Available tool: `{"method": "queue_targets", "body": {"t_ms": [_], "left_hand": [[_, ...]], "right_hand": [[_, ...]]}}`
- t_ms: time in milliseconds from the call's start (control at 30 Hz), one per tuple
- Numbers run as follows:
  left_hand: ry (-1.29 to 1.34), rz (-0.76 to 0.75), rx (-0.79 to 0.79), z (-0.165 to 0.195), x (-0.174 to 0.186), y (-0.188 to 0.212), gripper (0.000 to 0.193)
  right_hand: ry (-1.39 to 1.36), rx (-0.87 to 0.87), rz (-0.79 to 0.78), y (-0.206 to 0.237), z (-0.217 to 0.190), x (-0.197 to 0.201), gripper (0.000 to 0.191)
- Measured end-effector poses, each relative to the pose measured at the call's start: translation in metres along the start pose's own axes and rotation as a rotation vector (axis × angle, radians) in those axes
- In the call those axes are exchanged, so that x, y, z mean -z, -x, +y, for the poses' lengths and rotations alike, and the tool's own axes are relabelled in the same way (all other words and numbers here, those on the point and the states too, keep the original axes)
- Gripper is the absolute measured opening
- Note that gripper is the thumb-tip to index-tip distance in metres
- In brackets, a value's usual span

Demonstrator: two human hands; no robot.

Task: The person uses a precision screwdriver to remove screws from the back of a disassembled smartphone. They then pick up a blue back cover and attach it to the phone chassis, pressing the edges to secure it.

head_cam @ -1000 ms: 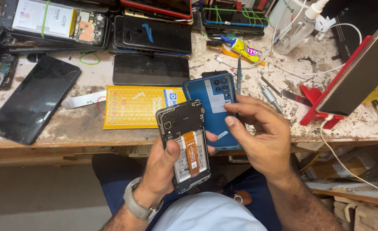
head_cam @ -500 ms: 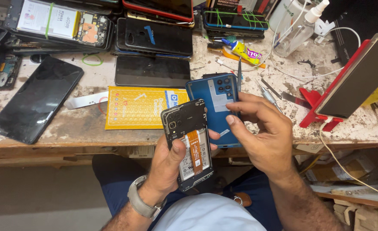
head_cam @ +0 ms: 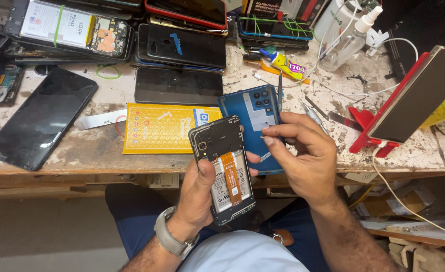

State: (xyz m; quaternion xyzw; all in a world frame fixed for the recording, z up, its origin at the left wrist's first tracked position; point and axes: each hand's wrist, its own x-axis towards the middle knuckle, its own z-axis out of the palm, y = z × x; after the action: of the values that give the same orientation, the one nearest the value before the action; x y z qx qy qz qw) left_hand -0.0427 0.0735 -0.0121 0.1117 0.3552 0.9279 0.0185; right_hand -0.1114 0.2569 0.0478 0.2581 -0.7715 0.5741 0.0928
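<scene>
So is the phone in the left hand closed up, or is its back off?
Back off: the phone in the left hand shows its orange ribbon cable and battery.

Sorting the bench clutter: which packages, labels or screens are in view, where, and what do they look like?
Yellow flat packet: bench middle, rectangular, blue corner patch.
Dark screen panel: bench left, black, unlit.
Propped phone: right, on red stand, dark screen.
Small tube: bench rear, yellow-and-pink label.
</scene>
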Motion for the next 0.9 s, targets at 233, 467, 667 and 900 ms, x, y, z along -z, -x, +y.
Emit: {"method": "queue_targets", "body": {"t_ms": [233, 467, 667, 900], "left_hand": [[0.056, -0.001, 0.011, -0.002, -0.002, -0.003, 0.094], [0.105, 0.0, -0.004, -0.004, -0.006, -0.004, 0.097], [0.158, 0.047, -0.03, -0.009, -0.012, -0.004, 0.098], [0.31, 0.38, -0.212, -0.02, -0.022, -0.005, 0.087]], "right_hand": [[0.133, 0.09, 0.017, -0.003, 0.004, -0.001, 0.016], [0.252, 0.11, 0.038, -0.008, 0.004, -0.003, 0.013], [0.222, 0.052, 0.043, -0.013, 0.0, -0.006, 0.011], [0.341, 0.143, 0.067, -0.017, -0.009, -0.017, 0.013]]}}
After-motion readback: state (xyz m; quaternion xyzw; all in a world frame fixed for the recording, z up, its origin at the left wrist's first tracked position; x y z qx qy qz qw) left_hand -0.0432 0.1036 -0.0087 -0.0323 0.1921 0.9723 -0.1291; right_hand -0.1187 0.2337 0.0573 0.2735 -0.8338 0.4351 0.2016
